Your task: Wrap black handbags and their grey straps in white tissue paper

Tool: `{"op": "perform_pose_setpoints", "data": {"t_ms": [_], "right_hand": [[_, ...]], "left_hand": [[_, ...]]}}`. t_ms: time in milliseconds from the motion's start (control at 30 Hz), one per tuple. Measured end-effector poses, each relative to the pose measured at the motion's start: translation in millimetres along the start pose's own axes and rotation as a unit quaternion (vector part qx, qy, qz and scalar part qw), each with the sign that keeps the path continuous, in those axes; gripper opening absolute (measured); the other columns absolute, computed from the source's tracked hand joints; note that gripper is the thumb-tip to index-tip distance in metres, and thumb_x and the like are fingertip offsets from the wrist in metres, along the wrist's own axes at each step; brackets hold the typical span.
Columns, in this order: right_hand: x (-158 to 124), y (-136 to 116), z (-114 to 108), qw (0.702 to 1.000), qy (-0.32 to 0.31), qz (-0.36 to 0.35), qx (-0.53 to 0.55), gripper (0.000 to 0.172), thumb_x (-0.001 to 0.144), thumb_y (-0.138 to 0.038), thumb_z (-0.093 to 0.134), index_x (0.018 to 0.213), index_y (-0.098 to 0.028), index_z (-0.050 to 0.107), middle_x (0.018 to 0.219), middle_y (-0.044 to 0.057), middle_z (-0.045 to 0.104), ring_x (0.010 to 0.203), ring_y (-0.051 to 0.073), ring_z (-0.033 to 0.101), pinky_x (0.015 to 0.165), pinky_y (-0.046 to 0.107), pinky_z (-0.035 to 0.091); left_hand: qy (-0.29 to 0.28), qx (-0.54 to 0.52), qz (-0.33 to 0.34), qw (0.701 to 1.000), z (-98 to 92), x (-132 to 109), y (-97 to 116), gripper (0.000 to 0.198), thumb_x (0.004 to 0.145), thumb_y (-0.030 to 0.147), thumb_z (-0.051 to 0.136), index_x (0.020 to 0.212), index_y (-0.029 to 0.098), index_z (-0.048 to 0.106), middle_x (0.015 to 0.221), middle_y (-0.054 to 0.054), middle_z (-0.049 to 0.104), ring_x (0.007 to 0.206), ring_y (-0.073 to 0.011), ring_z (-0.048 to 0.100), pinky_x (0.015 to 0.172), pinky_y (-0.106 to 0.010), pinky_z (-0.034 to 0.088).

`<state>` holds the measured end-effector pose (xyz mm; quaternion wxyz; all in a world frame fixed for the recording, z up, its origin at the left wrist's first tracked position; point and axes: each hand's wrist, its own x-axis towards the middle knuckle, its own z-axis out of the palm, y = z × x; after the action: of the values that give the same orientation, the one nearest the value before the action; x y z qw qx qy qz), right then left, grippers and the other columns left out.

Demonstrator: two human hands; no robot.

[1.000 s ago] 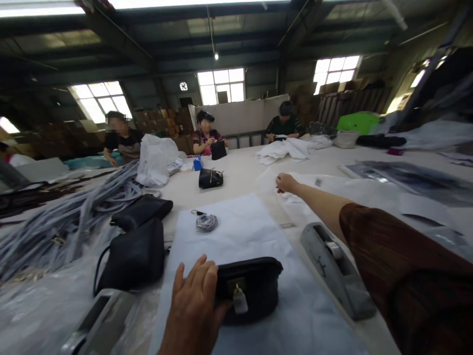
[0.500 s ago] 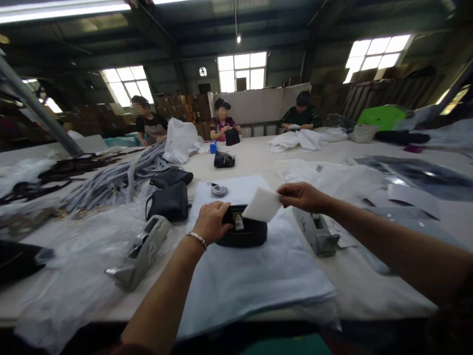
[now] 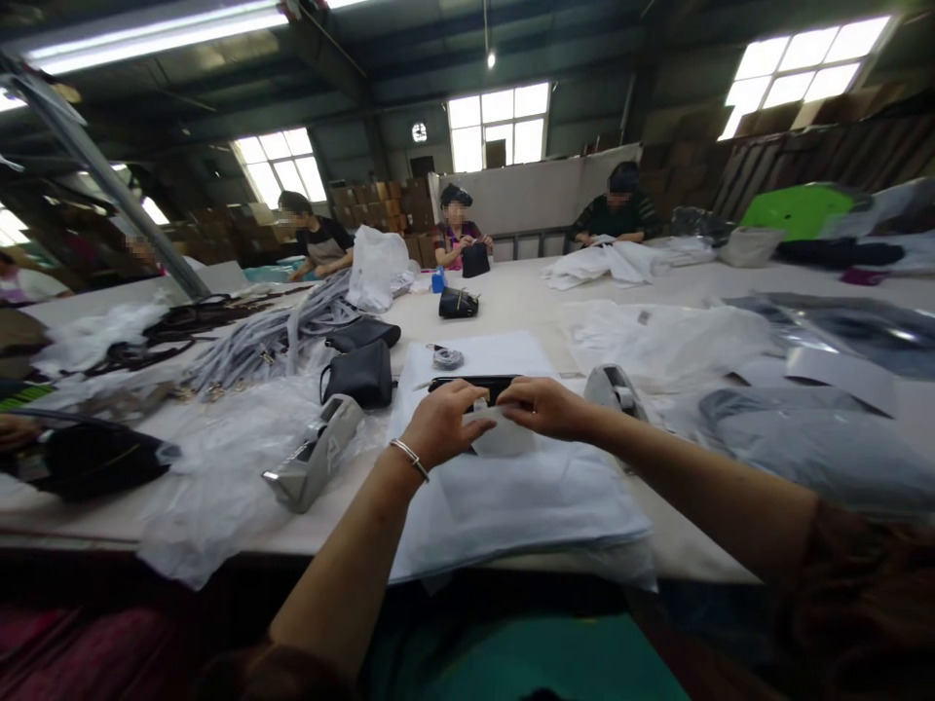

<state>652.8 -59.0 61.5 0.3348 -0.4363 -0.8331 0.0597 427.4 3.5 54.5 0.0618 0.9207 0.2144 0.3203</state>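
A small black bag lies on a stack of white sheets, mostly hidden behind my hands. A thin white piece covers its front. My left hand is at the bag's left side, its thumb and fingers closing on the white piece near the clasp. From the right, my right hand pinches the same white piece at its upper edge, fingertips close to those of my left hand. Behind the bag lies a coiled grey strap.
Grey tape dispensers stand left and right of the sheets. Black bags, grey straps and clear plastic lie leftward. A co-worker's hand is beside a black bag at far left. Several people work nearby.
My right hand has brought the white piece down and left onto the bag's front. My left hand has joined it at the clasp. The view has shifted, showing more at the left.
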Motion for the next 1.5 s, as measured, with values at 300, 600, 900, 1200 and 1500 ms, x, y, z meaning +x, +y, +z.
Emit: {"op": "perform_pose_setpoints", "data": {"t_ms": [300,600,900,1200,1500], "right_hand": [[-23,13,31,0.985,0.069,0.154,0.024,0.036,0.081,-0.03,0.07,0.114,-0.018,0.066,0.099,0.006,0.071,0.08,0.02,0.064,0.07,0.031,0.05],[-19,11,42,0.978,0.1,0.123,-0.139,0.031,0.084,-0.018,0.067,0.115,-0.016,0.065,0.109,0.01,0.068,0.098,0.024,0.062,0.088,0.035,0.049],[26,12,19,0.958,-0.053,0.075,-0.273,0.093,0.074,-0.05,0.079,0.149,-0.017,0.038,0.15,0.018,0.042,0.14,0.038,0.032,0.109,0.053,0.032],[71,10,24,0.916,-0.211,0.157,-0.302,0.069,0.068,-0.053,0.076,0.124,-0.018,0.056,0.117,0.015,0.065,0.103,0.032,0.064,0.081,0.036,0.048],[77,17,20,0.92,-0.256,0.146,-0.259,0.071,0.064,-0.062,0.077,0.12,-0.022,0.058,0.116,0.009,0.066,0.103,0.029,0.064,0.077,0.031,0.05]], "left_hand": [[0.046,-0.228,-0.23,0.945,51.6,-43,-13,0.018,0.085,0.031,0.062,0.092,0.017,0.073,0.082,-0.004,0.074,0.073,-0.0167,0.065,0.067,-0.025,0.05],[0.073,-0.239,-0.275,0.928,71.3,-43,-30,0.023,0.082,0.038,0.062,0.085,0.018,0.072,0.07,-0.002,0.068,0.064,-0.0154,0.059,0.061,-0.025,0.045],[0.099,-0.206,-0.297,0.927,83.9,-39,-42,0.017,0.082,0.034,0.061,0.08,0.019,0.069,0.063,0.001,0.062,0.061,-0.0136,0.054,0.059,-0.024,0.041],[0.114,-0.188,-0.295,0.93,87.2,-37,-45,0.011,0.08,0.029,0.063,0.081,0.019,0.07,0.071,-0.001,0.067,0.066,-0.0141,0.059,0.062,-0.024,0.042],[0.122,-0.207,-0.266,0.933,73.0,-39,-39,0.017,0.085,0.034,0.06,0.082,0.02,0.07,0.072,0.0,0.066,0.068,-0.0144,0.057,0.064,-0.025,0.042]]}}
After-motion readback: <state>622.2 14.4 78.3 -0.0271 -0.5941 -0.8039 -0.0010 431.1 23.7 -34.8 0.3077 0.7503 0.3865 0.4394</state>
